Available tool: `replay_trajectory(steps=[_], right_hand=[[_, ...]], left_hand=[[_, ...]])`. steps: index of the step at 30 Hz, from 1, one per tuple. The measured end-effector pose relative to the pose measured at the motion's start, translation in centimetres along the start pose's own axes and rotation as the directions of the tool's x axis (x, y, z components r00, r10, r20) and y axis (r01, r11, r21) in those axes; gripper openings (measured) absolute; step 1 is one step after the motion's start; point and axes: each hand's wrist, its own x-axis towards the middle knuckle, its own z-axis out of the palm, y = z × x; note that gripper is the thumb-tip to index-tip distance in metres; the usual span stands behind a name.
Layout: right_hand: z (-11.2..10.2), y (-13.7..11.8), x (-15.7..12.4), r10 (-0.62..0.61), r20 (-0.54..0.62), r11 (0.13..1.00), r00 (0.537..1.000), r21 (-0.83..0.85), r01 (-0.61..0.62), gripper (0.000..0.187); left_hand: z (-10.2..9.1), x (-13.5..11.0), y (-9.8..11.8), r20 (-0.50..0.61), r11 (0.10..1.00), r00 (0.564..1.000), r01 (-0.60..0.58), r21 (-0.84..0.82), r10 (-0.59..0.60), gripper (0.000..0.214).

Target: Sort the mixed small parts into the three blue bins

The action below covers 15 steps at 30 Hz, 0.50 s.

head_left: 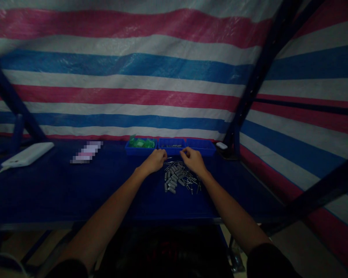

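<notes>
A heap of small grey metal cylinders and thin pins (178, 178) lies on the dark blue table (75, 189). My left hand (156, 160) is at the heap's far left edge, fingers curled and pinched together. My right hand (193, 160) is at its far right edge, fingers likewise curled in a pinch. What either hand holds is too small and dark to make out. Just beyond the hands stand three blue trays: one with green pieces (141, 143), a middle one with a few metal parts (171, 146), and a right one (201, 146).
A white flat device with a cable (29, 154) lies at the table's left. A small pale packet (87, 151) lies left of the trays. A small white object (221, 145) sits by the dark blue rack post (234, 127). A striped tarpaulin hangs behind.
</notes>
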Motion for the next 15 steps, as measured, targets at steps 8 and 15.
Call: replay_trajectory(steps=[8,15], right_hand=[[1.1,-1.6,-1.0,-0.234,0.106,0.972,0.966,0.053,0.23,0.012],[0.8,-1.6,-0.9,-0.208,0.07,0.978,0.976,0.029,0.207,0.021]], left_hand=[[-0.6,0.1,1.5,-0.144,0.953,0.989,-0.062,-0.296,0.019,0.009],[-0.7,0.1,1.2,-0.164,0.94,0.986,-0.042,-0.339,-0.015,0.007]])
